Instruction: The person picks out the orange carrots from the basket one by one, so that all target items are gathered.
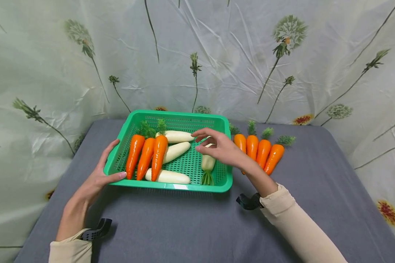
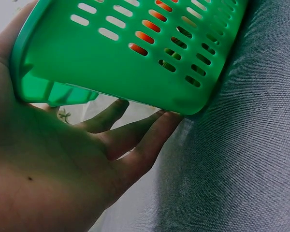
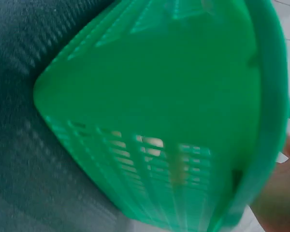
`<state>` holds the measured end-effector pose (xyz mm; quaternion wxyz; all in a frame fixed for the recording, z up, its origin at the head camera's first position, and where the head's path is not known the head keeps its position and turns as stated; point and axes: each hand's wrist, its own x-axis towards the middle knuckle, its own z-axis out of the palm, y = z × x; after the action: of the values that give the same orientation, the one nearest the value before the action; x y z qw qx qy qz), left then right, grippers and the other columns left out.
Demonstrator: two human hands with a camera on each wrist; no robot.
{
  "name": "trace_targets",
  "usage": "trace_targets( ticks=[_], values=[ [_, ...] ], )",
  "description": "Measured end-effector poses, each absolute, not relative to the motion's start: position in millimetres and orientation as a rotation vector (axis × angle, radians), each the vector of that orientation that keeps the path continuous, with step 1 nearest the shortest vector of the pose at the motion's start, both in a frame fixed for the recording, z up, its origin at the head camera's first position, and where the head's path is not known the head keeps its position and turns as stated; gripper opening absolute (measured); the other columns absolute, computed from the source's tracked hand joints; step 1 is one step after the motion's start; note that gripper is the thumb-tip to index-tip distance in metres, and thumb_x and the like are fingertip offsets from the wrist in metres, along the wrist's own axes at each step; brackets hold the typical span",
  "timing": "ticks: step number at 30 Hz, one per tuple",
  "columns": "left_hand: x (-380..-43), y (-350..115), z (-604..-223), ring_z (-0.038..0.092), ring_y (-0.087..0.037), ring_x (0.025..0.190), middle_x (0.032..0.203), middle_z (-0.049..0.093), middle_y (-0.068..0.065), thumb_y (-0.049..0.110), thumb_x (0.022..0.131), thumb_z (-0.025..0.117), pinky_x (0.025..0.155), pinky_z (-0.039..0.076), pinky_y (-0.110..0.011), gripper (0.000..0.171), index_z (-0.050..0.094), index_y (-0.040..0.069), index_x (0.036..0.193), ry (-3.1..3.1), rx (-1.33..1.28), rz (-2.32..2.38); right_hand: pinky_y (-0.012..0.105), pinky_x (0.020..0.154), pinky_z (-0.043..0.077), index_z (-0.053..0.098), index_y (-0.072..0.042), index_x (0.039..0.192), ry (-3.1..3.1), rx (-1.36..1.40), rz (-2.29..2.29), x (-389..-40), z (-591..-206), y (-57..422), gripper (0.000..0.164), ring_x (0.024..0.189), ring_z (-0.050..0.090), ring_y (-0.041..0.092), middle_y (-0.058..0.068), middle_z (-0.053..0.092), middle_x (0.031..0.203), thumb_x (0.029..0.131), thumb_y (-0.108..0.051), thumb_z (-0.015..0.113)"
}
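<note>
A green plastic basket [image 1: 171, 187] with slotted walls stands on the cloth. My left hand [image 1: 97, 179] grips its left rim, thumb over the near corner; in the left wrist view that hand's fingers [image 2: 152, 137] touch the outer wall. Above the basket's right part hovers my right hand [image 1: 218, 146], its fingers bent and apart with nothing seen between them. Directly beneath it lies a white radish [image 1: 208, 163], leafy end toward me and partly hidden by the hand. Three carrots [image 1: 146, 157] lie side by side at the basket's left, over more white radishes [image 1: 168, 176].
Several carrots [image 1: 263, 150] with green tops lie in a row on the table, right of the basket. Grey cloth [image 1: 191, 226] covers the table. A pale curtain [image 1: 224, 54] with printed dandelions hangs behind it.
</note>
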<state>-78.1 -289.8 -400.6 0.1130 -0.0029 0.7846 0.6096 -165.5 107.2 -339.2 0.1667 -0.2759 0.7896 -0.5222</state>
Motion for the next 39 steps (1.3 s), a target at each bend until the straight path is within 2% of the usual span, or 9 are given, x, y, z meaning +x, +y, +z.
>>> trace_targets(
  ticks=[8, 13, 19, 25, 28, 31, 39],
  values=[
    [-79, -289, -403, 0.044, -0.008, 0.123, 0.16, 0.017, -0.013, 0.012, 0.094, 0.071, 0.091, 0.043, -0.017, 0.101, 0.008, 0.049, 0.164, 2.286, 0.02, 1.812, 0.041, 0.097, 0.058, 0.057, -0.013, 0.144, 2.206, -0.763, -1.453, -164, -345, 91, 0.043, 0.118, 0.068, 0.029, 0.014, 0.061, 0.141, 0.102, -0.015, 0.067],
    [-79, -290, -403, 0.042, -0.008, 0.124, 0.161, 0.016, -0.013, 0.012, 0.094, 0.071, 0.092, 0.041, -0.017, 0.102, 0.008, 0.049, 0.164, 2.288, 0.021, 1.809, 0.048, 0.097, 0.058, 0.056, -0.012, 0.145, 2.143, -0.75, -1.477, -164, -348, 82, 0.043, 0.119, 0.068, 0.035, 0.016, 0.061, 0.139, 0.103, -0.014, 0.066],
    [-79, -294, -402, 0.042, -0.006, 0.124, 0.162, 0.014, -0.015, 0.01, 0.093, 0.073, 0.091, 0.043, -0.016, 0.105, 0.007, 0.048, 0.165, 2.291, 0.035, 1.805, 0.053, 0.096, 0.057, 0.054, -0.014, 0.147, 2.101, -0.755, -1.471, -165, -348, 70, 0.045, 0.118, 0.068, 0.033, 0.018, 0.059, 0.144, 0.103, -0.013, 0.064],
    [-79, -300, -398, 0.04, -0.006, 0.122, 0.161, 0.013, -0.016, 0.008, 0.093, 0.073, 0.089, 0.044, -0.015, 0.107, 0.005, 0.048, 0.165, 2.311, 0.075, 1.763, 0.043, 0.094, 0.058, 0.052, -0.011, 0.149, 2.09, -0.82, -1.416, -165, -349, 58, 0.047, 0.123, 0.065, 0.032, 0.012, 0.054, 0.151, 0.103, -0.015, 0.064],
    [-81, -300, -396, 0.041, -0.007, 0.121, 0.161, 0.014, -0.015, 0.008, 0.092, 0.073, 0.089, 0.044, -0.016, 0.108, 0.004, 0.046, 0.165, 2.335, 0.112, 1.726, 0.04, 0.093, 0.059, 0.052, -0.012, 0.15, 2.094, -0.818, -1.386, -165, -351, 55, 0.048, 0.123, 0.064, 0.033, 0.016, 0.053, 0.15, 0.103, -0.016, 0.064],
    [-82, -300, -395, 0.041, -0.008, 0.12, 0.162, 0.014, -0.014, 0.008, 0.091, 0.075, 0.088, 0.044, -0.017, 0.11, 0.003, 0.046, 0.165, 2.365, 0.143, 1.679, 0.043, 0.093, 0.059, 0.051, -0.015, 0.151, 2.084, -0.796, -1.365, -164, -353, 54, 0.05, 0.123, 0.064, 0.033, 0.021, 0.055, 0.147, 0.103, -0.017, 0.064],
    [-83, -303, -389, 0.042, -0.014, 0.117, 0.166, 0.01, -0.015, 0.013, 0.091, 0.077, 0.086, 0.043, -0.019, 0.114, -0.004, 0.048, 0.165, 2.452, 0.151, 1.488, 0.047, 0.098, 0.058, 0.044, -0.012, 0.156, 2.027, -0.804, -1.354, -165, -360, 45, 0.051, 0.129, 0.061, 0.036, 0.021, 0.051, 0.151, 0.107, -0.013, 0.058]
  ],
)
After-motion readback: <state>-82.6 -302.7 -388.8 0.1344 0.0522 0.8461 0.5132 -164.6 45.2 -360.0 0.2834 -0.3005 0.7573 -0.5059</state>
